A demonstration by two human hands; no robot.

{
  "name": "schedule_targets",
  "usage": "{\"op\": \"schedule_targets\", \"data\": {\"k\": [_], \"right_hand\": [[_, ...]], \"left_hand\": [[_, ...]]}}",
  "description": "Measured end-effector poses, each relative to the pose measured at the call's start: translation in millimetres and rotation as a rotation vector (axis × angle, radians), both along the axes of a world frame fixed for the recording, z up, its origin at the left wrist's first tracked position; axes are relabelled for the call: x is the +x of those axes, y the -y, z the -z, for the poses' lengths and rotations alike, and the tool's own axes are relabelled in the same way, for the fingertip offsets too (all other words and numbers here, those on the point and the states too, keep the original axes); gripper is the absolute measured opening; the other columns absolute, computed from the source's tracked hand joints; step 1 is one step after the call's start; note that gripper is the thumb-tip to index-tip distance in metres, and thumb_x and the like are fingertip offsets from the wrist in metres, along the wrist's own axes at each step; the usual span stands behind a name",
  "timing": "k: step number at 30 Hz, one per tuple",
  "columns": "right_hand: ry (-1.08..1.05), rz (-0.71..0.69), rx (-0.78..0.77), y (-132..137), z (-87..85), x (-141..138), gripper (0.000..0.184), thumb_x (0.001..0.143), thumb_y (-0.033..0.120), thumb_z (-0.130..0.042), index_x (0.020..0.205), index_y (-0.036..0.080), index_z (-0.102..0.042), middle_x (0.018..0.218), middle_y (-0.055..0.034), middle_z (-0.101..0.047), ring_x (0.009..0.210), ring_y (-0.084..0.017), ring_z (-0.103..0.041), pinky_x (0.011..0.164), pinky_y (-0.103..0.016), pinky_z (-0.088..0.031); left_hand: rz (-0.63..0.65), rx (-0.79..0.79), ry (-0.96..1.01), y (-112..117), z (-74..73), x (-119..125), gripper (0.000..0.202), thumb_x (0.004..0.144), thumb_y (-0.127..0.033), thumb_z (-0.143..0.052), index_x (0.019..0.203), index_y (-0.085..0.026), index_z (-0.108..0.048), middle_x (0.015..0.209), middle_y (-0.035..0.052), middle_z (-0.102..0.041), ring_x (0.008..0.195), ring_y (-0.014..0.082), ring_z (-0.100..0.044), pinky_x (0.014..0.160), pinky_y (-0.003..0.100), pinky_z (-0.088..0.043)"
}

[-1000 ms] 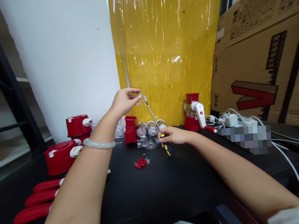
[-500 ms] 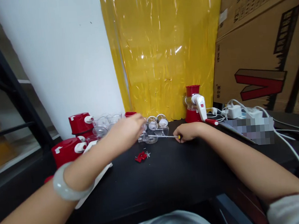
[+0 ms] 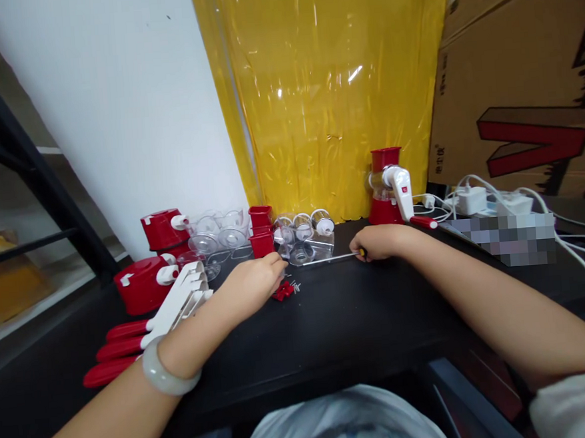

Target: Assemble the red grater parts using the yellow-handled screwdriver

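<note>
In my right hand [image 3: 374,241] is a screwdriver, its yellow-and-black handle [image 3: 362,251] closed in the fingers and its long shaft [image 3: 330,259] pointing left. My left hand [image 3: 257,283] is pinched beside small red parts [image 3: 283,290], partly covering them; what its fingertips hold, if anything, is too small to tell. Several loose screws [image 3: 296,287] lie right of those parts. Just beyond the shaft rests a clear plastic housing [image 3: 311,251]. Behind it are several metal-and-white grater drums [image 3: 303,226], with red hoppers [image 3: 263,242] to their left.
White crank handles with red grips [image 3: 124,347] and red bases [image 3: 144,286] occupy the left, with clear plastic parts [image 3: 213,234] behind. An assembled rotary grater [image 3: 388,185] stands back right, near white chargers and cables [image 3: 471,200], a blurred flat device [image 3: 504,234] and a large cardboard box [image 3: 514,97].
My left hand has come down and nearer, from the clear housing to the red parts and screws. My right hand still grips the screwdriver. The view has shifted slightly.
</note>
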State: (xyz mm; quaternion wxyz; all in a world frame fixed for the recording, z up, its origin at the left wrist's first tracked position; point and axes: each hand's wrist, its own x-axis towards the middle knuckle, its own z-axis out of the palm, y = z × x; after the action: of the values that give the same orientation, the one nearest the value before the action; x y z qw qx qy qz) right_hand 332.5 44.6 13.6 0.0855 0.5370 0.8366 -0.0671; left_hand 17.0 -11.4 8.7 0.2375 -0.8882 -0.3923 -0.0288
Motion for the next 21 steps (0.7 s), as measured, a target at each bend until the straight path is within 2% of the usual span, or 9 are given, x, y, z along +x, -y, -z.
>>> {"op": "schedule_targets", "data": {"k": [3,10,21], "right_hand": [[-0.002,-0.015,0.009,-0.3,0.6,-0.4,0.025,0.070,0.002,-0.058,0.082,0.019,-0.071,0.084,-0.0060,-0.072,0.072,-0.020,-0.064,0.062,-0.028,-0.038],[0.012,-0.020,0.005,3.7,-0.9,-3.2,0.026,0.071,0.001,-0.057,0.084,0.019,-0.071,0.083,-0.0050,-0.072,0.072,-0.018,-0.062,0.063,-0.027,-0.037],[0.014,-0.038,0.022,2.2,1.4,-2.8,0.021,0.073,0.006,-0.058,0.082,0.020,-0.069,0.082,-0.0049,-0.070,0.070,-0.018,-0.059,0.062,-0.028,-0.036]], "left_hand": [[0.004,-0.008,0.002,0.9,3.8,3.6,0.029,0.102,-0.020,-0.042,0.118,-0.016,-0.066,0.108,0.0116,-0.070,0.087,0.0234,-0.073,0.077,0.033,-0.057],[0.018,-0.062,0.043,1.4,2.0,3.3,0.032,0.099,-0.019,-0.051,0.127,-0.012,-0.063,0.117,0.0146,-0.069,0.101,0.0261,-0.072,0.088,0.035,-0.057],[0.016,-0.119,0.137,-4.2,7.2,-0.3,0.029,0.097,-0.020,-0.056,0.122,-0.009,-0.066,0.113,0.0184,-0.071,0.102,0.0295,-0.072,0.091,0.041,-0.057]]}}
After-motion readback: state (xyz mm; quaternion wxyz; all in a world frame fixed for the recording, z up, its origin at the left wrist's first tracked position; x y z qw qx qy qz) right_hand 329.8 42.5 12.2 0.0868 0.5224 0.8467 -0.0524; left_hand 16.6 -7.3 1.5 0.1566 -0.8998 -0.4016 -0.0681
